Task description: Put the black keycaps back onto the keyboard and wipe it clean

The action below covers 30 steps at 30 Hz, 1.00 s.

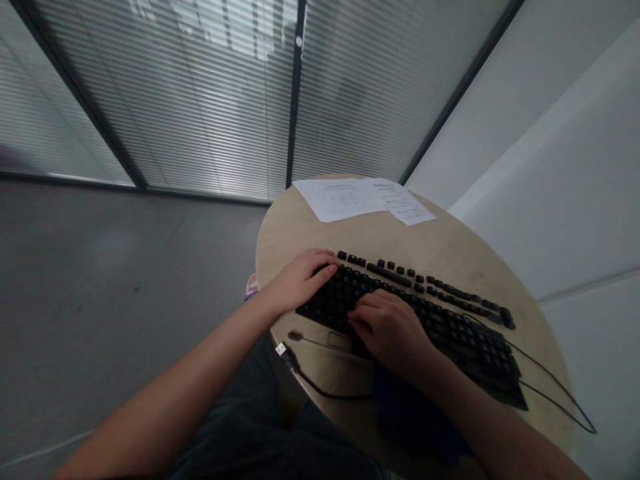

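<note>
A black keyboard (440, 325) lies at a slant on the round wooden table, its left end under my hands. My left hand (306, 275) grips that end, with thumb and fingers around the left far corner. Over the keys right of it is my right hand (387, 323), closed with its fingers curled down; whatever its fingertips hold is hidden. Loose black keycaps (390, 275) stand in rows along the keyboard's far side. Near the front edge lies a thin wire tool (320, 345) with a dark oval end.
A USB plug (283, 350) on a black cable pokes over the front edge of the table (295, 230). Printed sheets (350, 199) lie at the far side. A dark blue cloth (410, 413) is under my right forearm. The cable (560, 387) loops at right.
</note>
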Available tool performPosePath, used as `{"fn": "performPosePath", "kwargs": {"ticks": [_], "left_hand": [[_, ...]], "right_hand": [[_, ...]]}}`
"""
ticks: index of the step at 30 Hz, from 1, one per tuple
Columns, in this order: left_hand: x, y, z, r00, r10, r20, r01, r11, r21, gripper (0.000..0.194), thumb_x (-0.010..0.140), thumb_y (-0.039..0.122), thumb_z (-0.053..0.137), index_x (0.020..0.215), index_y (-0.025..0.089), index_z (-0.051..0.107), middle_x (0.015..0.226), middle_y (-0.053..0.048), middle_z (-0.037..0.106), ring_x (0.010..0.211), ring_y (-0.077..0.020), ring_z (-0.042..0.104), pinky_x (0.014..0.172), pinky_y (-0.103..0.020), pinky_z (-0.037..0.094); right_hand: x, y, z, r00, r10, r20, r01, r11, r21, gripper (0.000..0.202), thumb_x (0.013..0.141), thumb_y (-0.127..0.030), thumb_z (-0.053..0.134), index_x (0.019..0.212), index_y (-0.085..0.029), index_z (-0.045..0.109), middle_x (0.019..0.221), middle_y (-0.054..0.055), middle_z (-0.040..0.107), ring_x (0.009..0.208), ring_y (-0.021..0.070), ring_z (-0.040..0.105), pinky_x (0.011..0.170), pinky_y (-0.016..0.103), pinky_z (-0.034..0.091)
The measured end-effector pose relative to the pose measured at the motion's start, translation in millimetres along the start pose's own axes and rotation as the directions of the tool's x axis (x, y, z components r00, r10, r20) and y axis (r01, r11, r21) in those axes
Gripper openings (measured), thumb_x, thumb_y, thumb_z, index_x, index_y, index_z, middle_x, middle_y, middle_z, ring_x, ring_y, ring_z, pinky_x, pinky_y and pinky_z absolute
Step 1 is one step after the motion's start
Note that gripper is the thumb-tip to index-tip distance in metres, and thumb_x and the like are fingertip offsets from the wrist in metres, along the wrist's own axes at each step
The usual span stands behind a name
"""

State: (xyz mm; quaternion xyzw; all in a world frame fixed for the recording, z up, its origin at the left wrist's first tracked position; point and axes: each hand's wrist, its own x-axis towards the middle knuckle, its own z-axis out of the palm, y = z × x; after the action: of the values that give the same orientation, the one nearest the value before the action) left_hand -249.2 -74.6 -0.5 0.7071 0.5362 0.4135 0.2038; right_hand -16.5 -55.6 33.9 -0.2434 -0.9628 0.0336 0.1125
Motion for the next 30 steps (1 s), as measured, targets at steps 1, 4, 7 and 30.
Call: {"fn": "performPosePath", "kwargs": {"ticks": [1, 4, 7, 30], "left_hand": [[0.1, -0.6, 0.5, 1.000, -0.002, -0.004, 0.002, 1.000, 0.002, 0.039, 0.101, 0.045, 0.042, 0.114, 0.023, 0.071, 0.127, -0.006, 0.072, 0.123, -0.0256, 0.063, 0.113, -0.046, 0.045], [0.8, -3.3, 1.8, 1.000, 0.001, -0.017, -0.001, 1.000, 0.002, 0.040, 0.101, 0.046, 0.042, 0.114, 0.023, 0.072, 0.128, -0.007, 0.072, 0.123, -0.0258, 0.063, 0.113, -0.047, 0.045], [1.3, -5.8, 2.3, 1.000, 0.004, -0.024, -0.004, 1.000, 0.008, 0.040, 0.100, 0.047, 0.043, 0.109, 0.022, 0.074, 0.129, -0.009, 0.071, 0.124, -0.0264, 0.063, 0.113, -0.047, 0.046], [-1.5, -11.5, -9.8, 0.984, 0.008, -0.180, -0.032, 0.991, -0.131, 0.034, 0.095, 0.050, 0.055, 0.102, 0.025, 0.077, 0.126, -0.009, 0.071, 0.119, -0.0286, 0.066, 0.109, -0.052, 0.049]], "right_hand": [[-0.1, 0.1, -0.3, 1.000, -0.003, 0.009, 0.003, 1.000, -0.001, 0.015, 0.092, -0.017, 0.067, 0.085, -0.021, 0.079, 0.086, 0.005, 0.074, 0.084, 0.0220, 0.064, 0.081, 0.035, 0.050], [-1.4, 2.7, -2.5, 1.000, -0.029, 0.009, 0.029, 0.999, 0.033, 0.014, 0.091, -0.016, 0.068, 0.087, -0.022, 0.080, 0.087, 0.005, 0.074, 0.085, 0.0223, 0.063, 0.081, 0.036, 0.050], [-3.2, 11.4, -10.5, 0.998, -0.057, -0.024, 0.059, 0.991, 0.123, 0.014, 0.092, -0.016, 0.068, 0.090, -0.023, 0.080, 0.088, 0.005, 0.074, 0.086, 0.0213, 0.064, 0.082, 0.035, 0.050], [66.0, 136.6, -20.5, 0.886, 0.441, 0.146, -0.451, 0.891, 0.045, 0.012, 0.084, -0.020, 0.073, 0.093, -0.022, 0.082, 0.098, 0.004, 0.081, 0.094, 0.0201, 0.074, 0.087, 0.028, 0.053]]}}
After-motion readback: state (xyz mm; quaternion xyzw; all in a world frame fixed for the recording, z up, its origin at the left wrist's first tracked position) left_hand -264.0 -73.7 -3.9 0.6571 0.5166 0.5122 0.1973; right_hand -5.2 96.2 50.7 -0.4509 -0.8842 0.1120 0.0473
